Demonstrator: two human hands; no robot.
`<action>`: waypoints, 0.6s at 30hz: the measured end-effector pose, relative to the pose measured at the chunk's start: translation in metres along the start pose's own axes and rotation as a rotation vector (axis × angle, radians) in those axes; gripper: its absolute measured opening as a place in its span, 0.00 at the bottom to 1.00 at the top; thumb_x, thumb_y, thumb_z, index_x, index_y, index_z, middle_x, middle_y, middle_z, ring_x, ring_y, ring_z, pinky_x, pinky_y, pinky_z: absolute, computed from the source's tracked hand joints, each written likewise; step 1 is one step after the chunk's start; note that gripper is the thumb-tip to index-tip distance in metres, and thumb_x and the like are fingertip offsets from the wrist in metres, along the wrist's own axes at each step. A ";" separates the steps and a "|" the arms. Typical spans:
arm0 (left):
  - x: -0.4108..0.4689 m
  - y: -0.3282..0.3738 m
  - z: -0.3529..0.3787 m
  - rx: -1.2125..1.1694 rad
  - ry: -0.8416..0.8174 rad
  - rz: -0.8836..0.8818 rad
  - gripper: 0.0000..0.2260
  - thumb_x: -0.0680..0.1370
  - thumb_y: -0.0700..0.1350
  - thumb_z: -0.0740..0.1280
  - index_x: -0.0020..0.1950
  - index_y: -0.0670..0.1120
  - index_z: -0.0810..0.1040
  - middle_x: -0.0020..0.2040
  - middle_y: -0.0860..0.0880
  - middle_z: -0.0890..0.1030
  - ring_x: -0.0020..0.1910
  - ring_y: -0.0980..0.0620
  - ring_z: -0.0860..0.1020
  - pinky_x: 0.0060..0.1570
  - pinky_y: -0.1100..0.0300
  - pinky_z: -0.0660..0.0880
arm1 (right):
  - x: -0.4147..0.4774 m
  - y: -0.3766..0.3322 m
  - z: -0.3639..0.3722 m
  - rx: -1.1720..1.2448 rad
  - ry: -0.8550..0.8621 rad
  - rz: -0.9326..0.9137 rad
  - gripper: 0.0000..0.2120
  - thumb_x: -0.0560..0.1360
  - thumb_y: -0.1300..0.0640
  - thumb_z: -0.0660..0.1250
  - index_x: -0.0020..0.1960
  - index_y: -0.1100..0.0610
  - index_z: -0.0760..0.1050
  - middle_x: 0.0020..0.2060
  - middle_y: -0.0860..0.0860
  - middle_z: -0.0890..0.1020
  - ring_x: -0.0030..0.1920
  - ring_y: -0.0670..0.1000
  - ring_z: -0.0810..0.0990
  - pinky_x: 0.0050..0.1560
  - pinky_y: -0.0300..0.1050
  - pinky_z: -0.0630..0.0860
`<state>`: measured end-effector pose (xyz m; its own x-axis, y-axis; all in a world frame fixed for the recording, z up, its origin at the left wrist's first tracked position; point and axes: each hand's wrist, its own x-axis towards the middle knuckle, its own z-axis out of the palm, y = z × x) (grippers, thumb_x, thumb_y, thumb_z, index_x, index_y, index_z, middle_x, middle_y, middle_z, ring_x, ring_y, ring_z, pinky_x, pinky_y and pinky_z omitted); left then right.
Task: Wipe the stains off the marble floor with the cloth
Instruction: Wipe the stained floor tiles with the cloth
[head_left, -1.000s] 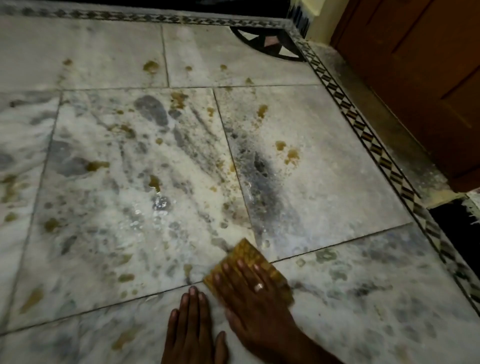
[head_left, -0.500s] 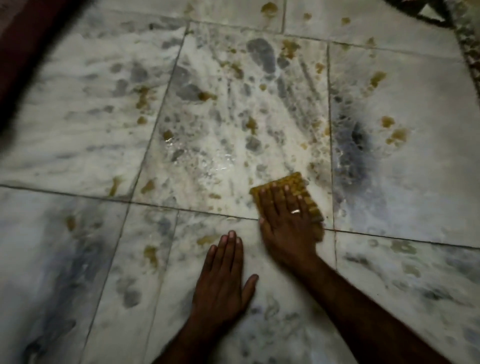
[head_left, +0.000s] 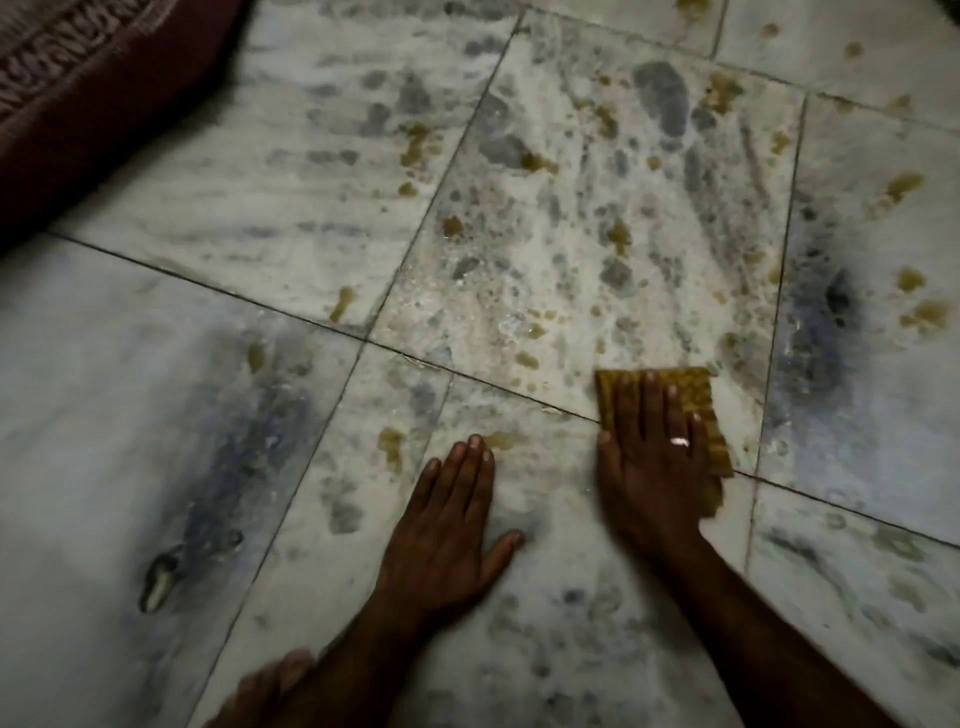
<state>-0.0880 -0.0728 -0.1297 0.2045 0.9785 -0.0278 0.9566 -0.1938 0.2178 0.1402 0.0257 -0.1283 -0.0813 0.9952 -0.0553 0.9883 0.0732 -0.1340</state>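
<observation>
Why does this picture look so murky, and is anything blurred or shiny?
Head view: the light is dim, darkest at the corners; the right hand on the cloth looks slightly motion-blurred, the left hand sharper; the ring glints, and the marble floor shows a faint wet sheen mid-frame.

The cloth (head_left: 675, 387) under the right hand (head_left: 654, 467) is woven, with a coarse waffle texture. The marble floor (head_left: 156, 415) is smooth, with a wet sheen just ahead of that hand; its ring (head_left: 679, 442) is shiny metal.
</observation>
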 end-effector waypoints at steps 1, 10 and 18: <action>-0.001 -0.003 -0.001 0.000 -0.002 -0.018 0.36 0.82 0.63 0.54 0.80 0.39 0.57 0.82 0.41 0.56 0.81 0.46 0.53 0.79 0.47 0.52 | 0.013 -0.014 0.000 0.002 -0.007 -0.023 0.32 0.82 0.45 0.49 0.85 0.54 0.56 0.83 0.58 0.59 0.81 0.63 0.61 0.80 0.64 0.55; -0.024 -0.050 -0.003 0.061 0.003 -0.101 0.31 0.82 0.54 0.53 0.80 0.37 0.57 0.81 0.40 0.55 0.81 0.43 0.54 0.77 0.43 0.56 | -0.057 -0.102 0.013 -0.009 -0.051 -0.595 0.35 0.79 0.47 0.59 0.85 0.49 0.56 0.84 0.53 0.60 0.83 0.58 0.58 0.80 0.60 0.55; -0.060 -0.090 -0.014 0.072 0.000 -0.205 0.31 0.82 0.54 0.52 0.80 0.38 0.55 0.82 0.40 0.55 0.81 0.44 0.53 0.79 0.47 0.49 | -0.064 -0.008 -0.006 -0.089 -0.013 -0.403 0.28 0.85 0.44 0.47 0.82 0.50 0.62 0.81 0.55 0.63 0.78 0.61 0.67 0.79 0.60 0.53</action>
<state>-0.1896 -0.1135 -0.1341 0.0040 0.9979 -0.0648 0.9905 0.0050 0.1371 0.1382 -0.0384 -0.1175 -0.4648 0.8849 -0.0284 0.8844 0.4626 -0.0612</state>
